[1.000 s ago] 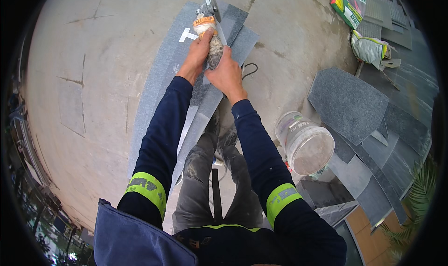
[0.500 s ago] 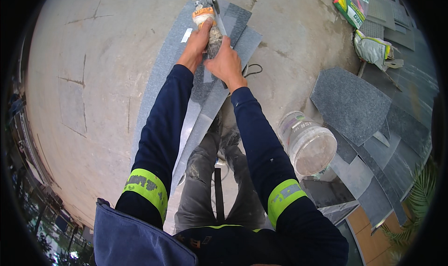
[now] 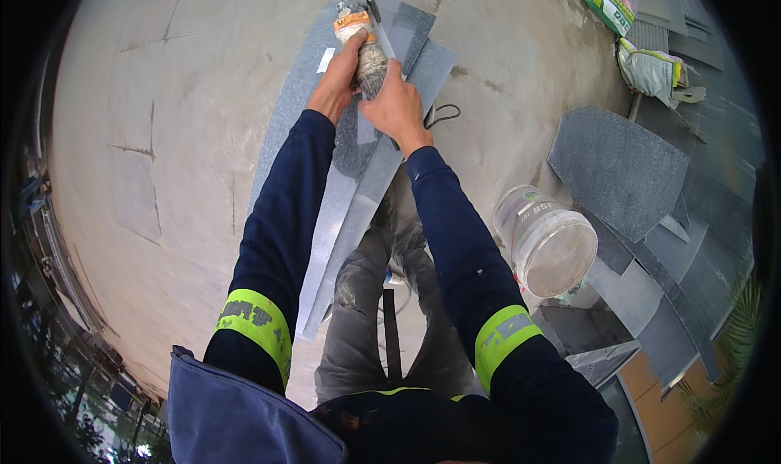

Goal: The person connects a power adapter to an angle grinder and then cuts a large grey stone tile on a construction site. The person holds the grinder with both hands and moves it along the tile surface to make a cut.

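Left of the angle grinder (image 3: 373, 62) I have cracked concrete floor (image 3: 195, 139), and below the grinder I can see long grey slabs (image 3: 350, 156) overlapping one another. A small white patch (image 3: 326, 60) sits on the slabs, just left of the grinder. Next comes the left hand (image 3: 342, 69), wrapped around the tool's body behind its orange band. The grinder itself is over the slabs, its disc (image 3: 370, 0) at the far end; from here I cannot tell whether that disc touches stone. The right hand (image 3: 396, 104) clasps the grinder's rear. Just right of the grinder I make out a looped black cable (image 3: 445, 119); farther right and nearer the wearer than the grinder, a whitish bucket (image 3: 541, 212); well right of the grinder, a speckled dark slab (image 3: 622, 167) and a crumpled white bag (image 3: 651, 78)
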`<action>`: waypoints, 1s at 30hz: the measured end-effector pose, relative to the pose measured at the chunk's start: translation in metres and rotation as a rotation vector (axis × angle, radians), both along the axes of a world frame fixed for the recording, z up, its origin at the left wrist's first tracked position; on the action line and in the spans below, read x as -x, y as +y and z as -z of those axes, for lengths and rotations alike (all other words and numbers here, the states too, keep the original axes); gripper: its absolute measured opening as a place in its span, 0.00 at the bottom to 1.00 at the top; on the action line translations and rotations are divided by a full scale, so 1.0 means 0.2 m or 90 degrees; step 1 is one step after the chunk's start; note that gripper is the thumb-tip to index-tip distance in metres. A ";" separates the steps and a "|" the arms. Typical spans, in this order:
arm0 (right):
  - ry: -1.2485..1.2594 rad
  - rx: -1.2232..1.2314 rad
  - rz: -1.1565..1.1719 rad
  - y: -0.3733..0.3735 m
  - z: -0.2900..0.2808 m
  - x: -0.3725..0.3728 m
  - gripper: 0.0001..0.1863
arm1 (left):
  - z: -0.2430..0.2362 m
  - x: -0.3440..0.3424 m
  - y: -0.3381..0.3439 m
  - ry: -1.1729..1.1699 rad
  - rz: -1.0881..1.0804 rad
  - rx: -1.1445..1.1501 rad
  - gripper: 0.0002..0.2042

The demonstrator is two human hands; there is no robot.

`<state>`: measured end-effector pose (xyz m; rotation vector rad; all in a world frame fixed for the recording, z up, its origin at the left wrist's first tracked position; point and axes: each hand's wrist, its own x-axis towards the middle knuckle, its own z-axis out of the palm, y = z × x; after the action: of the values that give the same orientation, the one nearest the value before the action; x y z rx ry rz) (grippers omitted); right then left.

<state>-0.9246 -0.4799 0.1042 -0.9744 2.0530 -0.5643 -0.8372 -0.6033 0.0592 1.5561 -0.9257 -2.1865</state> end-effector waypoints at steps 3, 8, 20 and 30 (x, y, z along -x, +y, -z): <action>-0.014 -0.003 0.016 0.10 -0.04 -0.01 0.48 | -0.03 -0.02 0.07 0.006 0.022 -0.010 0.24; -0.011 0.004 0.023 0.21 -0.06 -0.03 0.49 | -0.08 -0.02 0.21 -0.012 0.018 0.074 0.35; -0.025 -0.001 0.023 0.23 -0.06 -0.03 0.49 | -0.07 -0.02 0.24 -0.045 0.002 0.083 0.36; -0.002 -0.005 0.008 0.09 -0.01 0.00 0.51 | -0.04 0.01 0.10 -0.031 -0.005 0.069 0.37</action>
<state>-0.9237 -0.4623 0.1065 -0.9565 2.0580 -0.5626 -0.8387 -0.5824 0.0668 1.5652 -1.0325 -2.0656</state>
